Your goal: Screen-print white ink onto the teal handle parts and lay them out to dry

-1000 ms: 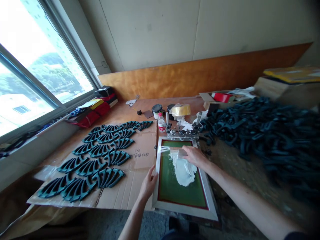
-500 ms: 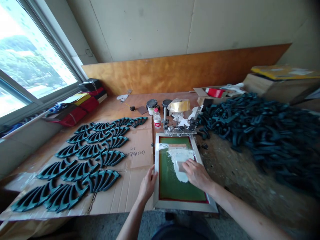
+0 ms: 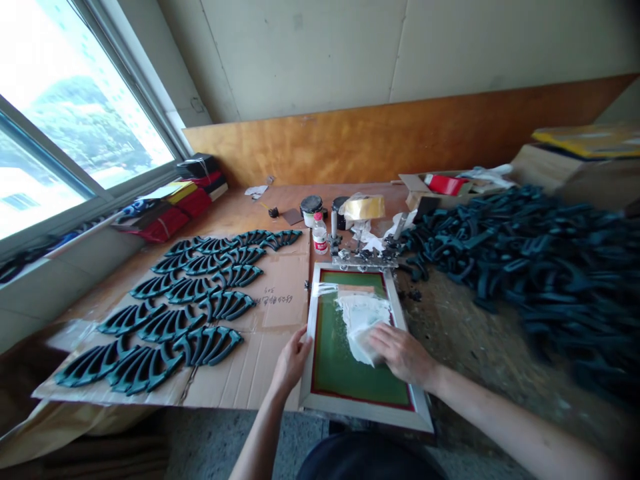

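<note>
Overhand, right hand (image 3: pixel 397 350) on pale scraper (image 3: pixel 367 341), left hand (image 3: pixel 292 361) at frame (image 3: pixel 367 411) edge

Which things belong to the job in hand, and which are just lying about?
Likely job:
green framed screen
white paste
blurred tool in right hand
metal fixture
dark parts in rows

Likely lying about:
red-capped bottle
yellow roll
red bundle

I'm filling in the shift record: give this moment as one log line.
left hand: at frame edge | right hand: gripping pale tool | white paste: on green screen
</note>
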A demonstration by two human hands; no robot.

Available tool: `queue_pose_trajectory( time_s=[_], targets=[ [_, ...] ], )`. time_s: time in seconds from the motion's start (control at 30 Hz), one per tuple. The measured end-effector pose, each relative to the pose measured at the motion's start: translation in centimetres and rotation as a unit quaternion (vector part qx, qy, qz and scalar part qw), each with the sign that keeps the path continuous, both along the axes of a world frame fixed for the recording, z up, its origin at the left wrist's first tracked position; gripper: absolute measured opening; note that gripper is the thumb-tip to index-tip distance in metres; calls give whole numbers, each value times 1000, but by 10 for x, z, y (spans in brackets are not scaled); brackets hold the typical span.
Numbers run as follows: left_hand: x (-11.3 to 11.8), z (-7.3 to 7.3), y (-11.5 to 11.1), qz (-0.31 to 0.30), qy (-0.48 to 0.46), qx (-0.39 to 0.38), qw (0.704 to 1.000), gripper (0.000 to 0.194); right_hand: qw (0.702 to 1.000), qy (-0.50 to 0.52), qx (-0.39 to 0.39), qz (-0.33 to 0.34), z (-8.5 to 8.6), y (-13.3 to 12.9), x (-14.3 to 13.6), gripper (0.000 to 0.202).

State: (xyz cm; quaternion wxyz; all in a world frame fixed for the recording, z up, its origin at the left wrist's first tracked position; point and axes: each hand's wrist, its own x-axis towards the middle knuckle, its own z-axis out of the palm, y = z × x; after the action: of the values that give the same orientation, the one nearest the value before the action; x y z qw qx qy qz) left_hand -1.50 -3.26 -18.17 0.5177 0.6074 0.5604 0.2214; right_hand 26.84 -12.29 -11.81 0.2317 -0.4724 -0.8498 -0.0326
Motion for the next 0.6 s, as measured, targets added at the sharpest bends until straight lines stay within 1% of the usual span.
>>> queue_pose_trajectory(
  time_s=[0.07, 0.13, 0.2, 0.23, 0.27, 0.33, 0.37, 0.4, 0.47, 0.5, 0.53, 0.57, 0.6],
  targets=[
    [1, 5, -2, 10, -16, -14, 1000, 65, 999, -7, -4, 33, -2, -8, 4, 24],
    [2, 9, -3, 13, -35, -25, 999, 67, 998, -7, -44, 33, 4, -4, 10, 18],
    [2, 17, -3, 12, -61, -36, 997, 72, 997, 2, -73, -2, 17, 15, 12, 12],
    [2, 22, -4, 11, -74, -41, 996, 76, 997, 5, -76, -29, 26, 28, 13, 16],
    [1, 29, -4, 10, -87, -48, 995, 81, 995, 5, -73, -62, 34, 42, 12, 25],
    [-1, 49, -4, 9, -113, -61, 992, 88, 989, -9, -60, -134, 53, 66, 16, 47],
    [-2, 62, -3, 11, -123, -61, 990, 87, 984, -15, -48, -168, 62, 74, 20, 54],
    [-2, 77, -2, 15, -130, -55, 990, 81, 980, -15, -32, -198, 69, 79, 28, 57],
    [0, 107, 3, 33, -139, -27, 989, 65, 969, 29, 9, -246, 78, 80, 52, 52],
    [3, 122, 7, 49, -150, -5, 987, 61, 959, 67, 25, -273, 77, 76, 65, 47],
    [8, 135, 13, 65, -171, 19, 983, 60, 949, 103, 27, -298, 71, 70, 78, 43],
    [14, 148, 20, 76, -202, 43, 976, 60, 939, 128, 18, -320, 62, 62, 88, 40],
    [22, 160, 28, 83, -237, 65, 966, 59, 933, 140, -2, -333, 48, 52, 93, 38]
  ],
)
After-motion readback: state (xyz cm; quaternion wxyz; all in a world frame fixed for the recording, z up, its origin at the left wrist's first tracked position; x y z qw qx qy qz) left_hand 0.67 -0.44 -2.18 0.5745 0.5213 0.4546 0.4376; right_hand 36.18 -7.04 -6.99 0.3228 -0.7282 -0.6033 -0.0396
